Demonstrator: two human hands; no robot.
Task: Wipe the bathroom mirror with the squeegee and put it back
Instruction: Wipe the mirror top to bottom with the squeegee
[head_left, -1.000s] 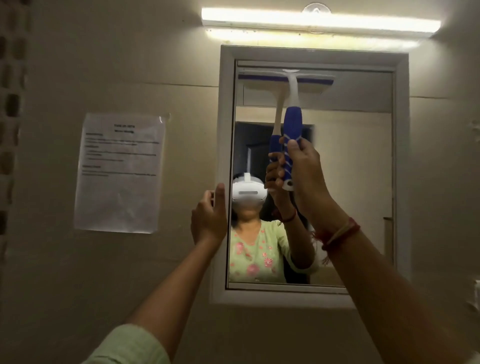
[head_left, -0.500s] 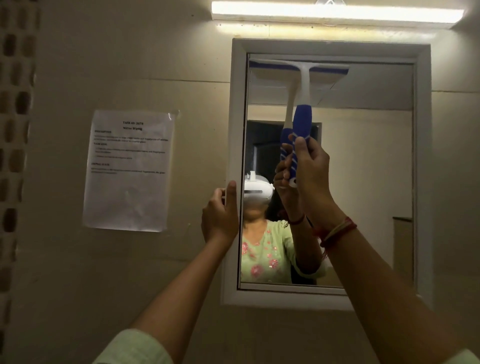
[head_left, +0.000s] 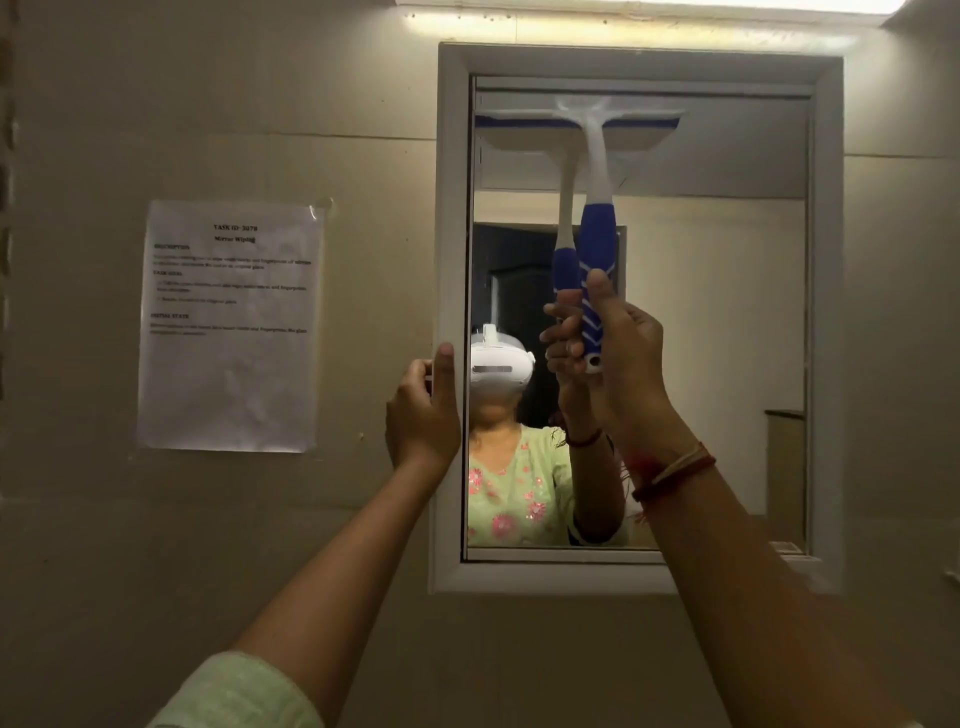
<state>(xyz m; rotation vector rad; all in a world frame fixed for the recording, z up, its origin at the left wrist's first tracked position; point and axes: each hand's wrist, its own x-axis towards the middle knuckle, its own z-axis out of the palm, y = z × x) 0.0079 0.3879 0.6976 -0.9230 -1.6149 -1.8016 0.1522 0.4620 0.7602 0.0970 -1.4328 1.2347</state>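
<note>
A white-framed mirror (head_left: 727, 338) hangs on the beige wall straight ahead. A squeegee (head_left: 597, 223) with a white neck and blue-and-white grip stands upright against the glass, its wide blade pressed flat near the top left of the mirror. My right hand (head_left: 623, 353) is closed around the lower end of the grip. My left hand (head_left: 423, 410) grasps the mirror frame's left edge at mid height, thumb on the front. The glass reflects a person in a green floral top, the squeegee and both hands.
A printed paper sheet (head_left: 231, 325) is taped to the wall left of the mirror. A lit tube light (head_left: 649, 6) runs above the frame. A patterned vent block (head_left: 5, 156) shows at the far left edge.
The squeegee blade has come a little way down from the mirror's top edge. The view has shifted, so the mirror sits further right and the light is nearly out of frame. My left hand stays on the frame.
</note>
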